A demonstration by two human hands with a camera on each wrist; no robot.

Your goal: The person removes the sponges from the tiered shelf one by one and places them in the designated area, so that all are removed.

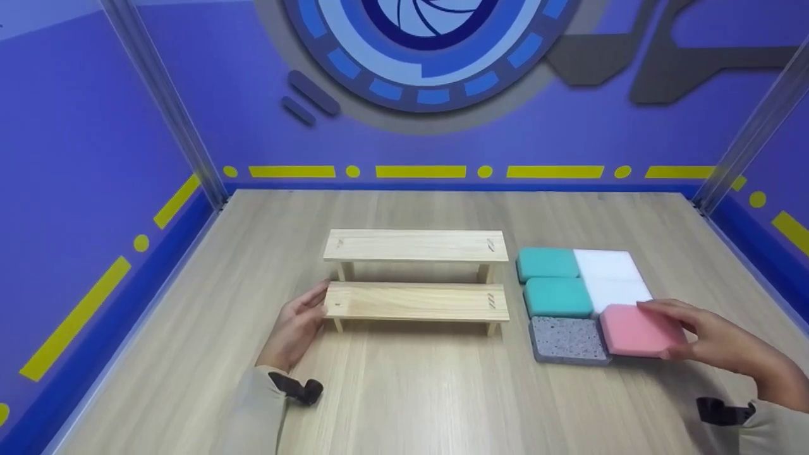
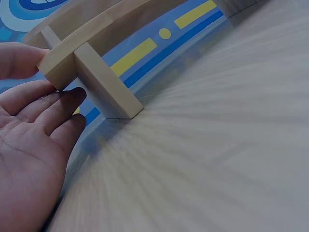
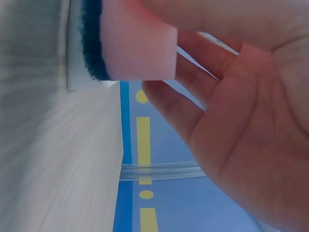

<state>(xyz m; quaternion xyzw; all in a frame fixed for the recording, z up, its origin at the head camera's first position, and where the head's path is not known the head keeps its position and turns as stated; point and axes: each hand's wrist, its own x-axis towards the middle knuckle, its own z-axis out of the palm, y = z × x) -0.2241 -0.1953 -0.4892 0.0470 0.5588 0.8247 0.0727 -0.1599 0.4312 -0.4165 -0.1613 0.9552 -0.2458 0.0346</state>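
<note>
My right hand (image 1: 727, 338) holds a pink sponge (image 1: 639, 330) with a dark green scouring layer (image 3: 91, 41) underneath, thumb at its near side and fingers at its far side. The sponge overlaps the grey speckled block (image 1: 571, 340) and a white block (image 1: 619, 294) in the head view. Two teal blocks (image 1: 557, 296) lie in the left column. My left hand (image 1: 297, 328) grips the left end of a low wooden shelf (image 1: 414, 302), its thumb and fingertips on the end of the board (image 2: 60, 67). A second wooden board (image 1: 414, 245) on legs stands right behind it.
A wood-grain table (image 1: 404, 398) carries everything. Blue panels (image 1: 404, 145) with yellow markings wall in its back and sides, with metal posts (image 1: 167, 101) at the corners. Black wrist cameras (image 1: 302, 390) stick out from both sleeves.
</note>
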